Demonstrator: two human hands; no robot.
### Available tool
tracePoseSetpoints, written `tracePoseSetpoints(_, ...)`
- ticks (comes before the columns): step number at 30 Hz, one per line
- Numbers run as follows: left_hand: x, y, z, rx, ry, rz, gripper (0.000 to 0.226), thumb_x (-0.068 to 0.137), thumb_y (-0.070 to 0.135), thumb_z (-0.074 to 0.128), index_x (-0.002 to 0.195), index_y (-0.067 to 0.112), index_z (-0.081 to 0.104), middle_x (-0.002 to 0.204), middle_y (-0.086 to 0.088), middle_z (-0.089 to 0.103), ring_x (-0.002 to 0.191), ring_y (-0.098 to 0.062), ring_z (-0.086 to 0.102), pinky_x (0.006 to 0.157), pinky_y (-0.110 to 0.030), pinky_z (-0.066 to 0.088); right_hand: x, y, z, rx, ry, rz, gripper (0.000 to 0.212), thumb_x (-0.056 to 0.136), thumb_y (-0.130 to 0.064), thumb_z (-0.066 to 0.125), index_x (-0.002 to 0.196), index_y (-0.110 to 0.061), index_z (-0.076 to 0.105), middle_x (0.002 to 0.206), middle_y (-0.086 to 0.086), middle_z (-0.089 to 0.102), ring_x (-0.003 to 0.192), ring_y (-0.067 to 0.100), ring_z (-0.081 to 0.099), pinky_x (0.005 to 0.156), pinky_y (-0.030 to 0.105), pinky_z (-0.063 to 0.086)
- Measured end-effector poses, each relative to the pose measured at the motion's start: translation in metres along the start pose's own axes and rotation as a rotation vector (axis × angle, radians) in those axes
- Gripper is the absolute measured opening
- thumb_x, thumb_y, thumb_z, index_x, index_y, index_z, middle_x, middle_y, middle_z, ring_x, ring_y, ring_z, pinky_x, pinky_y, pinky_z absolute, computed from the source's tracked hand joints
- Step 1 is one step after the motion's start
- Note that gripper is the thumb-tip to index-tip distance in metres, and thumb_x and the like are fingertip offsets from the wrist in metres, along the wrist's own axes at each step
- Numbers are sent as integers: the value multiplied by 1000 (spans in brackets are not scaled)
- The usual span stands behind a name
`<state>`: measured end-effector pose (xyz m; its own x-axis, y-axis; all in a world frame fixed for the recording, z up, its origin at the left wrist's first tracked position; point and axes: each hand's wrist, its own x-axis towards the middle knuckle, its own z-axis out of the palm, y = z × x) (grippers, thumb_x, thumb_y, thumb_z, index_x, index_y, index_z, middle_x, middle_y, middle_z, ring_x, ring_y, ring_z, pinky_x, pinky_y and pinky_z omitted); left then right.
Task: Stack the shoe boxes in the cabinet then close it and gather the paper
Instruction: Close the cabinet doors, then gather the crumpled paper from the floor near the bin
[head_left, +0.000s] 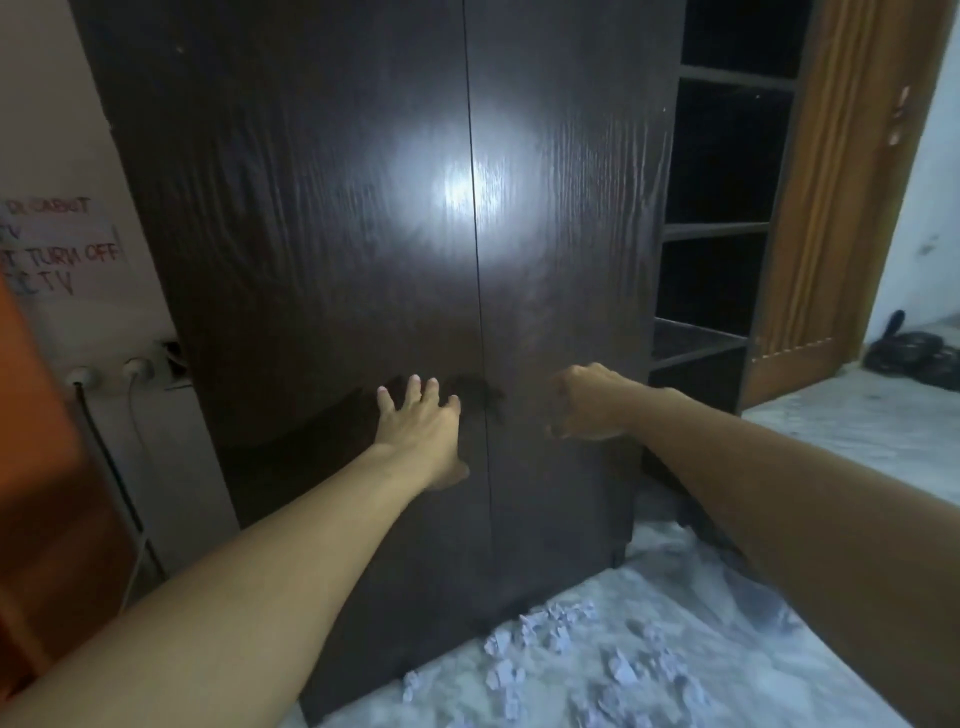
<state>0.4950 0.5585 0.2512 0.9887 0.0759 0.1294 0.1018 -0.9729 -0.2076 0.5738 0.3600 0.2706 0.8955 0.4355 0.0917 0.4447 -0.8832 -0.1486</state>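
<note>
A tall dark-brown wooden cabinet (363, 234) fills the view, and both of its doors are closed with a thin seam between them. My left hand (423, 431) lies flat on the left door beside the seam, fingers spread and straight. My right hand (584, 402) is at the right door at the same height, its fingers curled loosely and holding nothing. Several crumpled white paper scraps (561, 654) lie on the floor in front of the cabinet's base. No shoe boxes are visible.
Open dark shelves (722, 218) stand to the right of the cabinet, beside a wooden door frame (831, 208). At the left are a wall with plugged-in sockets (109, 371), a handwritten sign (57, 249) and an orange surface (36, 467). Dark shoes (914, 353) lie far right.
</note>
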Motion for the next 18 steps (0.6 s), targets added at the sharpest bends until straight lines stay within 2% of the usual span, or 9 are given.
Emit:
tracePoseSetpoints(4, -11, 41, 8, -106, -158, 103, 87, 78, 54, 68, 147, 17, 32, 157, -7, 24, 146, -30, 17, 114, -59, 17, -37, 39, 16, -12, -98, 115, 74, 73, -51, 73, 135, -17, 52, 123, 8, 58, 110, 30, 58, 93, 38, 50)
tracePoseSetpoints(8, -17, 82, 18, -245, -239, 188, 87, 73, 55, 73, 143, 17, 40, 146, -5, 43, 133, -29, 42, 108, -51, 33, -70, 80, 34, -19, -142, 180, 60, 76, -47, 73, 123, -12, 62, 111, 7, 65, 104, 27, 60, 90, 34, 51)
tracePoseSetpoints(11, -16, 114, 31, -326, -306, 232, 92, 72, 56, 73, 147, 19, 35, 147, -5, 41, 132, -29, 42, 107, -48, 35, -86, 105, 51, -34, -217, 238, 51, 77, -45, 70, 114, -11, 66, 109, 8, 69, 104, 28, 62, 88, 33, 51)
tracePoseSetpoints(14, -7, 143, 52, -368, -354, 271, 90, 71, 56, 74, 145, 19, 37, 145, -5, 43, 129, -30, 45, 106, -48, 38, -92, 134, 70, -42, -250, 271, 54, 79, -48, 69, 120, -13, 65, 115, 9, 66, 108, 29, 59, 94, 34, 48)
tracePoseSetpoints(16, 1, 162, 67, -370, -376, 301, 86, 71, 55, 74, 141, 18, 41, 141, -5, 47, 125, -30, 48, 103, -48, 40, -93, 155, 83, -36, -272, 293, 53, 79, -49, 69, 119, -14, 65, 112, 8, 67, 103, 27, 60, 91, 33, 49)
tracePoseSetpoints(18, 10, 179, 82, -364, -388, 336, 81, 72, 54, 73, 138, 17, 44, 136, -4, 50, 122, -30, 50, 101, -47, 41, -93, 177, 95, -41, -270, 326, 48, 78, -50, 69, 110, -14, 69, 100, 6, 68, 91, 26, 60, 83, 31, 50)
